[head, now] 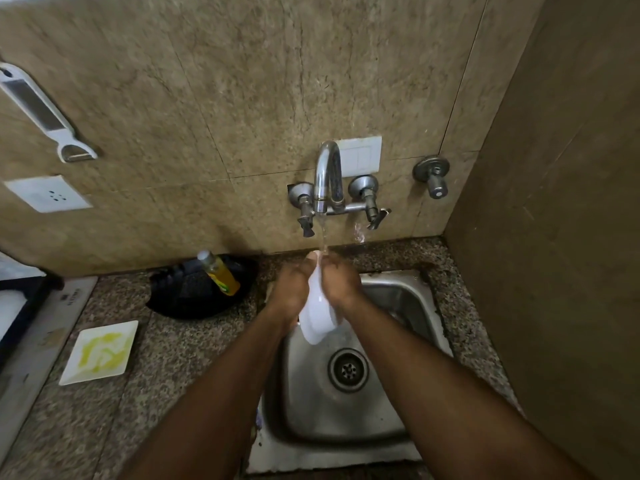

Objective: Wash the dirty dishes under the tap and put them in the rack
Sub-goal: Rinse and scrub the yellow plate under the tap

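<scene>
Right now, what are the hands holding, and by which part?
Both hands hold a white dish under the running tap, the left hand on its left edge, the right hand on its right edge, at its upper end.

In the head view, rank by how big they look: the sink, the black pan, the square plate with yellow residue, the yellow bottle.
1. sink
2. black pan
3. square plate
4. yellow bottle
Pan and plate look close; wide-angle distortion makes that pair unsure.

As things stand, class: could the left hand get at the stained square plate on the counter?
Probably yes, once freed: the left hand is holding the white dish under the tap; bare counter separates it from the stained plate.
</scene>
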A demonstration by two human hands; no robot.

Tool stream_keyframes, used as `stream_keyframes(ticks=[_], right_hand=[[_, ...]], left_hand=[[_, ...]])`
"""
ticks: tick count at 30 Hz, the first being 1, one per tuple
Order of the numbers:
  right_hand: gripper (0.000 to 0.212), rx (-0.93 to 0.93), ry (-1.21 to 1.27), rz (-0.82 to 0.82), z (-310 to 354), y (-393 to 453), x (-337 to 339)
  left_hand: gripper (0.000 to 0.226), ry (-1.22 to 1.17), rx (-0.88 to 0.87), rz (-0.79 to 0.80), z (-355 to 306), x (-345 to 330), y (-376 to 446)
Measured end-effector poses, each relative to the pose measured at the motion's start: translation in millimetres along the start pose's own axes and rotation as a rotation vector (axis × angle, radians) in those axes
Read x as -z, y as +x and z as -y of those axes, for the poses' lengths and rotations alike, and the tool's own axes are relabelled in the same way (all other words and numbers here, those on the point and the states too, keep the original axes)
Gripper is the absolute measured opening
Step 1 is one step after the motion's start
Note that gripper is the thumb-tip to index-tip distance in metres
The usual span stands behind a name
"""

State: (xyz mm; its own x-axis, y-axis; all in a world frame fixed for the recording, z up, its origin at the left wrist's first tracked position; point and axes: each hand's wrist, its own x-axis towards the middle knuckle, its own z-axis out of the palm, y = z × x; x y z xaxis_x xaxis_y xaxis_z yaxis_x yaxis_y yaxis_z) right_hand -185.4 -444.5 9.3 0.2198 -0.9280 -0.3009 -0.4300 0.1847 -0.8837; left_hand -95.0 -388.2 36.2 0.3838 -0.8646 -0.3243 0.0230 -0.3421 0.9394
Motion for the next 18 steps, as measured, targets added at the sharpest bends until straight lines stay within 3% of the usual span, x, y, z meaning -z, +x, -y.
stream_keyframes(ticks=[3, 5, 7, 10, 15, 18], right_hand=[[0.034, -0.364, 0.214, 0.148, 8, 12, 20], [0.040, -0.468, 0.341, 0.193, 7, 9, 32], [0.048, -0.455, 0.375, 0.224, -5, 3, 41], [0.042, -0.397, 0.433, 0.243, -24, -8, 51], [0.024, -0.346, 0.634, 0.179, -36, -9, 53], [0.019, -0.273, 0.576, 0.134, -17, -13, 49]], left_hand=[[0.041, -0.107, -0.007, 0.048, 15, -1, -12], [0.046, -0.234, 0.050, 0.022, 26, 5, -15], [0.048, -0.369, 0.117, -0.054, 31, 12, -18], [0.046, -0.468, 0.186, -0.137, 34, 25, -12], [0.026, -0.198, 0.292, -0.246, 54, 31, 11], [0.025, -0.166, 0.347, -0.240, 57, 22, 11]])
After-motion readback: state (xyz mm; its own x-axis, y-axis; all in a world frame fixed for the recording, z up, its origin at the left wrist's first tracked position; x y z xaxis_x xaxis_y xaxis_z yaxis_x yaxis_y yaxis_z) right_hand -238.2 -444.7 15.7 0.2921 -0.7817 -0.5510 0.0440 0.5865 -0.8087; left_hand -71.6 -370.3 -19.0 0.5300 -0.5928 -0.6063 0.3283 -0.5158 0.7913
